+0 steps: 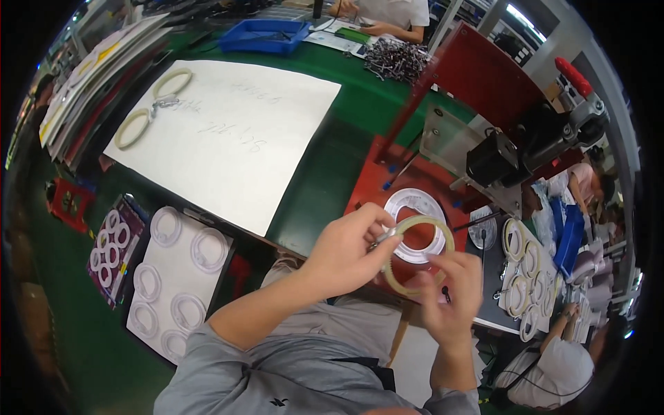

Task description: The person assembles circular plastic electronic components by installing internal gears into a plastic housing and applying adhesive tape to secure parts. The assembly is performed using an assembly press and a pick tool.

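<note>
A pale yellow ring (pixel 449 238) with a small metal fitting is raised in front of me, above a red press fixture. The thumb and fingers of my left hand (pixel 346 252) are closed on the ring at this fitting. My right hand (pixel 456 294) is at the ring's lower right side, thumb and forefinger apart and slightly blurred. Whether its fingertips touch the ring is unclear. Beneath the ring, a white flat ring (pixel 413 196) lies on the fixture's red base (pixel 360 187), partly covered by the yellow ring and my left fingers.
The press has a red-handled lever clamp (pixel 574 77) and a clear plate (pixel 446 142). White paper (pixel 235 152) carries two joined yellow rings (pixel 131 129). White rings (pixel 166 227) lie on a left-hand board; several yellow rings (pixel 515 297) lie at right. Other people sit nearby.
</note>
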`<action>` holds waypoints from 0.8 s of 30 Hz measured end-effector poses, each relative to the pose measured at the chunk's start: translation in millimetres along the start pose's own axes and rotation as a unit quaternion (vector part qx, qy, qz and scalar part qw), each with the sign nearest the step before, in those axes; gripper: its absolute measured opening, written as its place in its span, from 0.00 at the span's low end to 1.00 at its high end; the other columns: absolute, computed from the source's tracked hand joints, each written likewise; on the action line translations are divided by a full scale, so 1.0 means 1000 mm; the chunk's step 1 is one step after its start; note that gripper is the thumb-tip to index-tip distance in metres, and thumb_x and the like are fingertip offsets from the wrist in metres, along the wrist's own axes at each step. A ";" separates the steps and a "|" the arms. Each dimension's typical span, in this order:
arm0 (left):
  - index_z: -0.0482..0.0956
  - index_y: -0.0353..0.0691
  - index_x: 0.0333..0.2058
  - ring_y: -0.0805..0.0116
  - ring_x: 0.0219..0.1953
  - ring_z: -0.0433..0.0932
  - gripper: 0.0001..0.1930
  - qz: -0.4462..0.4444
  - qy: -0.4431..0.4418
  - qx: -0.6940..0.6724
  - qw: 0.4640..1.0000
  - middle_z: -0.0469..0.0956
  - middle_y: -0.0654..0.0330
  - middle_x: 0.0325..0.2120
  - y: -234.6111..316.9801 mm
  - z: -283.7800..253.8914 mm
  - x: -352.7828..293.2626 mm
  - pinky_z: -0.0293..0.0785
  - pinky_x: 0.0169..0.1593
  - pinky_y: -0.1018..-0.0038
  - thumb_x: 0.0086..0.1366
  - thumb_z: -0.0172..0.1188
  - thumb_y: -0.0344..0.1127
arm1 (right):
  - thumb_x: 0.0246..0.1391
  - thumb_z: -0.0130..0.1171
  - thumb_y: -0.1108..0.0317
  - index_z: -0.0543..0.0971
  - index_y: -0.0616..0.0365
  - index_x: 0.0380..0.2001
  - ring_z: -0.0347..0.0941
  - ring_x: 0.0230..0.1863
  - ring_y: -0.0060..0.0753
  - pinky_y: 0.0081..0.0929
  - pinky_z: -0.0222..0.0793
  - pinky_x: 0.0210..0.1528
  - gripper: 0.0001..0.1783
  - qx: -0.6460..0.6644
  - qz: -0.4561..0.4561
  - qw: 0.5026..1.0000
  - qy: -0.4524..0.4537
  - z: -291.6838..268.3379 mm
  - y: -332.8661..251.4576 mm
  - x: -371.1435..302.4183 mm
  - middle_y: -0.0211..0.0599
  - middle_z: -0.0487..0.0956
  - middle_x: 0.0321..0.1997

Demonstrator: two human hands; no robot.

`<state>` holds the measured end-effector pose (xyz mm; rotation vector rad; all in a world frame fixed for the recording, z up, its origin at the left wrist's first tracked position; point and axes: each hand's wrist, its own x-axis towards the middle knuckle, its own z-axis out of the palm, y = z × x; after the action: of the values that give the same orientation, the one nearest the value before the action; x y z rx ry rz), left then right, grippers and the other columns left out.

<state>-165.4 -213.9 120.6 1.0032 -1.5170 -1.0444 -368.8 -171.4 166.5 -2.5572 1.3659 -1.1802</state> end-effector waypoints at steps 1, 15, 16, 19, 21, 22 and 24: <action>0.75 0.33 0.42 0.80 0.27 0.78 0.12 0.000 0.002 -0.001 1.000 0.79 0.62 0.27 -0.001 0.005 0.003 0.73 0.29 0.79 0.65 0.66 0.32 | 0.44 0.71 0.72 0.79 0.63 0.41 0.71 0.40 0.49 0.39 0.68 0.43 0.19 -0.005 0.011 1.000 -0.019 0.008 -0.006 0.008 0.46 0.77 0.41; 0.72 0.33 0.34 0.69 0.23 0.80 0.12 0.011 0.103 0.090 0.991 0.79 0.54 0.21 -0.012 0.038 0.034 0.75 0.29 0.72 0.64 0.65 0.34 | 0.42 0.71 0.72 0.79 0.61 0.29 0.70 0.40 0.47 0.39 0.68 0.42 0.11 -0.037 0.067 0.992 -0.098 0.017 0.023 0.038 0.39 0.75 0.34; 0.72 0.33 0.34 0.69 0.23 0.79 0.12 0.006 0.098 0.089 0.991 0.79 0.54 0.21 -0.010 0.037 0.035 0.75 0.29 0.72 0.64 0.65 0.34 | 0.43 0.71 0.72 0.80 0.61 0.29 0.70 0.41 0.45 0.37 0.68 0.43 0.10 -0.026 0.088 0.990 -0.105 0.016 0.026 0.038 0.38 0.76 0.34; 0.75 0.33 0.32 0.69 0.24 0.78 0.09 0.073 0.091 0.128 0.985 0.78 0.56 0.24 -0.019 0.033 0.034 0.75 0.30 0.73 0.65 0.64 0.31 | 0.44 0.71 0.72 0.81 0.61 0.30 0.70 0.41 0.44 0.36 0.69 0.44 0.10 -0.015 0.108 0.986 -0.123 0.010 0.039 0.033 0.37 0.76 0.34; 0.78 0.35 0.31 0.56 0.32 0.78 0.05 0.103 0.084 0.127 0.983 0.77 0.54 0.30 -0.023 0.031 0.028 0.73 0.38 0.64 0.61 0.64 0.29 | 0.44 0.71 0.73 0.81 0.61 0.31 0.69 0.41 0.44 0.36 0.69 0.44 0.10 -0.009 0.117 0.985 -0.127 0.008 0.044 0.029 0.37 0.75 0.34; 0.78 0.35 0.31 0.56 0.32 0.78 0.05 0.100 0.080 0.128 0.984 0.77 0.54 0.30 -0.025 0.029 0.024 0.73 0.38 0.64 0.61 0.64 0.29 | 0.43 0.72 0.73 0.81 0.60 0.31 0.69 0.41 0.44 0.36 0.69 0.44 0.11 -0.013 0.096 0.987 -0.129 0.008 0.045 0.027 0.37 0.75 0.34; 0.79 0.35 0.33 0.56 0.33 0.77 0.05 0.141 0.069 0.138 0.978 0.77 0.54 0.31 -0.028 0.025 0.019 0.73 0.38 0.65 0.60 0.65 0.28 | 0.43 0.72 0.73 0.81 0.60 0.32 0.69 0.41 0.44 0.35 0.69 0.45 0.12 -0.015 0.079 0.988 -0.132 0.006 0.045 0.023 0.37 0.75 0.34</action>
<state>-190.6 -236.4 95.4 0.9900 -1.6598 -0.5626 -389.1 -217.9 161.0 -2.4595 1.4958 -0.7718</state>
